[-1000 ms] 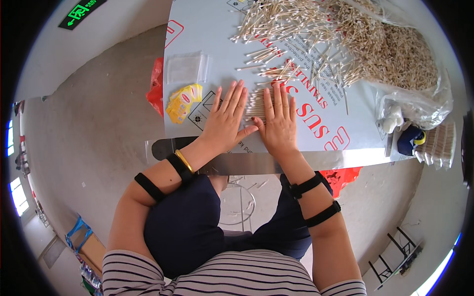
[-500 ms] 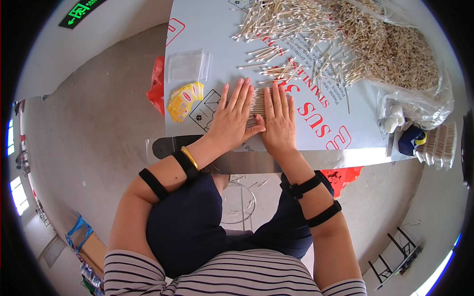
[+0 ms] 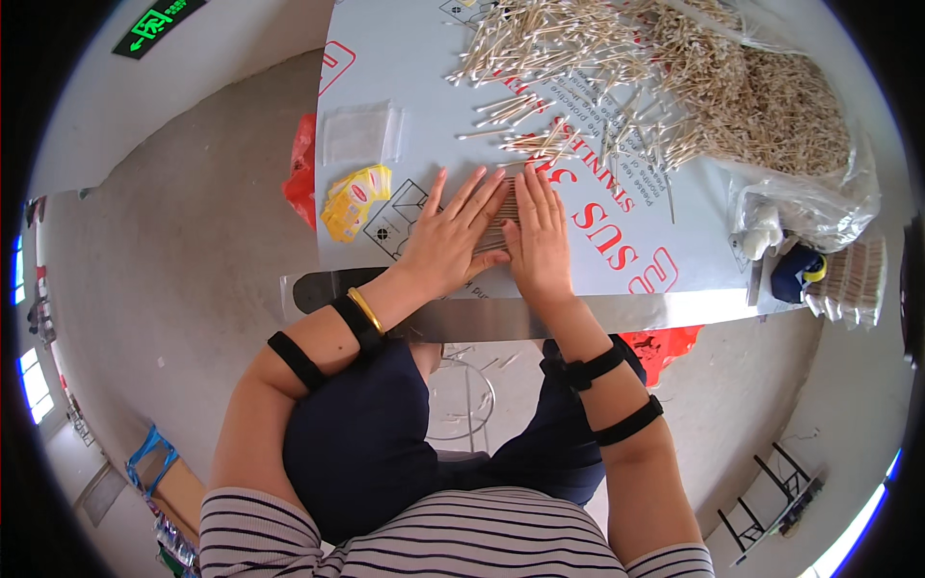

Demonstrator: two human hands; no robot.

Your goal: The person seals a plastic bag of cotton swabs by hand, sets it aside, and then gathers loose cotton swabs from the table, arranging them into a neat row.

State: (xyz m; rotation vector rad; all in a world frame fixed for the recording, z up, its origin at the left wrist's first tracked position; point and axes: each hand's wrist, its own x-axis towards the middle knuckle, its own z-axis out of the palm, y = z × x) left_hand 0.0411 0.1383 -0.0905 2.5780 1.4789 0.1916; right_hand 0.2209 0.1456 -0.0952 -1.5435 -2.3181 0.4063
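A flat row of cotton swabs [image 3: 497,229] lies side by side on the table between my palms, partly hidden under my fingers. My left hand [image 3: 441,241] rests along its left side, fingers stretched out and slightly apart, thumb reaching toward the other hand. Along the right side lies my right hand [image 3: 541,241], its fingers straight and flat. Neither hand grips anything. Just beyond my fingertips are a few loose cotton swabs [image 3: 540,144]. A larger heap of swabs [image 3: 549,43] spreads behind them.
An open plastic bag [image 3: 771,116] full of swabs lies at the far right. At left sit clear plastic sleeves [image 3: 358,133] and yellow cards [image 3: 355,200]. A blue tape dispenser [image 3: 794,274] and packed swabs [image 3: 852,279] stand by the right corner. The table's metal edge [image 3: 597,314] runs before me.
The fingers of my left hand have spread and slanted toward the right. My right hand's fingers have drawn closer together and tilted left. The swabs stay between the hands.
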